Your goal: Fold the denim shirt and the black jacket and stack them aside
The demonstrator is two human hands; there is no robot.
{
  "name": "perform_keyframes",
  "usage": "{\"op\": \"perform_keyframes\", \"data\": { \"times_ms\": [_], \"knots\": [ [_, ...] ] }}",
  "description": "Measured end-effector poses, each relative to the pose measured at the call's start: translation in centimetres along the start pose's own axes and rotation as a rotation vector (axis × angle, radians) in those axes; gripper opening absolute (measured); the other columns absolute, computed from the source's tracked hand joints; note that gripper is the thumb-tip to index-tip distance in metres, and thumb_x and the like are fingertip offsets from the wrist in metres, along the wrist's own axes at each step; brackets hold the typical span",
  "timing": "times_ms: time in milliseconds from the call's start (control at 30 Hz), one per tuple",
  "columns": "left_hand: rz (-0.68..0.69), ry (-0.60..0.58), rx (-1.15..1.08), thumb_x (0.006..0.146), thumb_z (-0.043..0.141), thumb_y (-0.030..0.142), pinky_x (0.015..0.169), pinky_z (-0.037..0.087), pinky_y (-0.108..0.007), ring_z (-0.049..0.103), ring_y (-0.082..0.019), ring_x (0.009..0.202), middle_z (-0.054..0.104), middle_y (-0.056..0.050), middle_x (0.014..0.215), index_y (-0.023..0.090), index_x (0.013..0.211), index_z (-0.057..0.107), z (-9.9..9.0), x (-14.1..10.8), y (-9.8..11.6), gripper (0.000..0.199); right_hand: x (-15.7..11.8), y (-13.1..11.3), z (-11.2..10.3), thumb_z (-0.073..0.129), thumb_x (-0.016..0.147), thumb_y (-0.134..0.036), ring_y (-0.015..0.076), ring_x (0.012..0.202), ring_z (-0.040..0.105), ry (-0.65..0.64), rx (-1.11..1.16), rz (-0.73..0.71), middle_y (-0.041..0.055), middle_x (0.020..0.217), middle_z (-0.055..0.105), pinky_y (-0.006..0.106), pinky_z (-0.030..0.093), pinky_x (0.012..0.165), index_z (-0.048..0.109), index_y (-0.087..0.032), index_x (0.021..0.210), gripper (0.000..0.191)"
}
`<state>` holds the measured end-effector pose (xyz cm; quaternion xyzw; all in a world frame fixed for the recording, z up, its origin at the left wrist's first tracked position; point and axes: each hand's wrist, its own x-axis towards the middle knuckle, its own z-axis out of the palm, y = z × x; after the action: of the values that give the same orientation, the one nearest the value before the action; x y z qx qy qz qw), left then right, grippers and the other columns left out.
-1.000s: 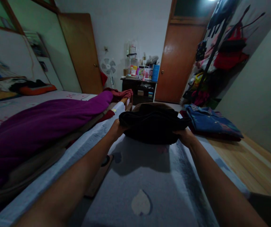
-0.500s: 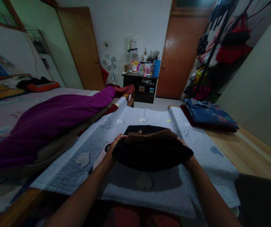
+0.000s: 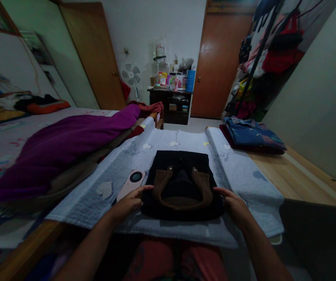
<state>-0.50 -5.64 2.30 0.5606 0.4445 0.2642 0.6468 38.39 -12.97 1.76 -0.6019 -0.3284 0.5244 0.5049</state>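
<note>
A folded black shirt [image 3: 182, 162] with a brown collar [image 3: 205, 187] lies flat on the pale blue cloth in front of me, collar towards my body. Two small round metal fasteners show on the collar. My left hand [image 3: 131, 201] grips the shirt's left edge, its index finger on top and the other fingers curled. At the right edge, my right hand [image 3: 234, 205] holds the shirt the same way; some fingertips are hidden. A pink phone [image 3: 127, 187] with a round dark camera ring lies just left of the shirt, beside my left hand.
The patterned cloth [image 3: 244, 171] drapes over a wooden surface [image 3: 273, 166]. A folded denim garment [image 3: 252, 134] sits on a dark red one at right. To the left, a purple blanket [image 3: 77, 136] lies on the bed. A fan [image 3: 131, 74] and dark cabinet [image 3: 168, 107] stand at the back.
The shirt has gone from being held up, folded in a bundle, to lying flat on the cloth. Both hands came down with it, and the phone and collar now show more fully.
</note>
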Motion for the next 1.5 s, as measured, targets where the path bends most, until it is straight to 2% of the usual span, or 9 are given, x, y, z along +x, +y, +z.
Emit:
{"op": "perform_keyframes", "data": {
  "times_ms": [200, 333, 467, 700, 833, 967, 1167, 1333, 1500],
  "knots": [
    [0.224, 0.349, 0.722, 0.080, 0.055, 0.049, 0.112, 0.023, -0.048, 0.028, -0.032, 0.138, 0.041, -0.011, 0.142, 0.020, 0.114, 0.062, 2.2, 1.0, 2.2, 0.046, 0.4, -1.6, 0.9, 0.052, 0.074, -0.042, 0.0295, 0.122, 0.047, 0.249, -0.631, -0.460, 0.0110, 0.130, 0.055, 0.044, 0.033, 0.104, 0.069, -0.020, 0.093, 0.034],
    [0.330, 0.375, 1.010, 0.083, 0.055, 0.044, 0.107, 0.034, -0.039, 0.045, -0.026, 0.124, 0.046, -0.013, 0.132, 0.018, 0.121, 0.054, 5.6, 2.5, 3.5, 0.046, 0.1, -2.3, 4.3, 0.050, 0.082, -0.042, 0.0270, 0.117, 0.049, 0.203, -0.918, -0.697, 0.0130, 0.124, 0.055, 0.043, 0.035, 0.103, 0.061, -0.018, 0.109, 0.037],
    [0.227, 0.322, 1.182, 0.077, 0.062, 0.028, 0.095, 0.043, -0.036, 0.054, -0.024, 0.109, 0.053, -0.011, 0.117, 0.019, 0.124, 0.049, 7.2, 3.4, 3.9, 0.049, -0.6, -2.1, 6.7, 0.054, 0.080, -0.034, 0.0282, 0.112, 0.050, 0.152, -1.236, -0.582, 0.0156, 0.120, 0.055, 0.040, 0.039, 0.096, 0.052, -0.012, 0.126, 0.051],
    [0.252, 0.321, 1.351, 0.073, 0.045, -0.001, 0.086, 0.044, -0.033, 0.056, -0.021, 0.099, 0.054, -0.011, 0.109, 0.016, 0.120, 0.051, 7.8, 3.0, 5.0, 0.051, -1.4, -3.3, 7.5, 0.050, 0.075, -0.012, 0.0227, 0.099, 0.053, 0.077, -1.474, -0.480, 0.0109, 0.106, 0.056, 0.030, 0.039, 0.087, 0.057, -0.014, 0.118, 0.043],
    [0.323, 0.388, 1.440, 0.076, 0.044, 0.002, 0.087, 0.043, -0.036, 0.053, -0.024, 0.099, 0.054, -0.011, 0.108, 0.016, 0.125, 0.050, 8.4, 2.3, 5.8, 0.051, -1.6, -4.6, 8.0, 0.048, 0.075, -0.010, 0.0199, 0.099, 0.054, 0.129, -1.452, -0.485, 0.0096, 0.108, 0.054, 0.026, 0.040, 0.083, 0.053, -0.014, 0.123, 0.048],
    [0.290, 0.260, 1.465, 0.075, 0.047, 0.005, 0.087, 0.043, -0.037, 0.053, -0.024, 0.099, 0.056, -0.011, 0.108, 0.016, 0.122, 0.054, 8.1, 2.2, 5.4, 0.049, -1.7, -4.2, 8.3, 0.047, 0.076, -0.010, 0.0203, 0.097, 0.056, 0.118, -1.472, -0.462, 0.0097, 0.110, 0.055, 0.028, 0.040, 0.078, 0.046, -0.016, 0.132, 0.056],
    [0.330, 0.286, 1.403, 0.080, 0.055, 0.024, 0.098, 0.036, -0.048, 0.050, -0.033, 0.112, 0.059, -0.014, 0.115, 0.017, 0.113, 0.059, 7.9, 3.0, 5.7, 0.034, -0.8, -4.1, 7.8, 0.051, 0.084, -0.034, 0.0267, 0.096, 0.059, 0.092, -1.509, -0.419, 0.0140, 0.102, 0.061, 0.034, 0.041, 0.082, 0.061, -0.016, 0.111, 0.034],
    [0.516, 0.214, 1.334, 0.091, 0.044, 0.028, 0.113, 0.018, -0.046, 0.031, -0.028, 0.137, 0.043, -0.011, 0.145, 0.018, 0.135, 0.046, 10.0, 5.3, 6.4, 0.045, 1.1, -4.7, 8.8, 0.041, 0.092, -0.035, 0.0273, 0.131, 0.039, 0.110, -1.375, -0.671, 0.0155, 0.140, 0.046, 0.039, 0.030, 0.106, 0.048, -0.014, 0.132, 0.046],
    [0.425, 0.041, 1.331, 0.090, 0.039, 0.055, 0.113, 0.016, -0.053, 0.020, -0.034, 0.141, 0.035, -0.009, 0.151, 0.023, 0.142, 0.039, 11.6, 7.3, 3.8, 0.061, 3.0, -1.8, 9.9, 0.038, 0.093, -0.039, 0.0290, 0.143, 0.019, -0.069, -1.375, -0.497, 0.0145, 0.153, 0.028, 0.048, 0.017, 0.113, 0.038, -0.010, 0.142, 0.056]
  ]
}}
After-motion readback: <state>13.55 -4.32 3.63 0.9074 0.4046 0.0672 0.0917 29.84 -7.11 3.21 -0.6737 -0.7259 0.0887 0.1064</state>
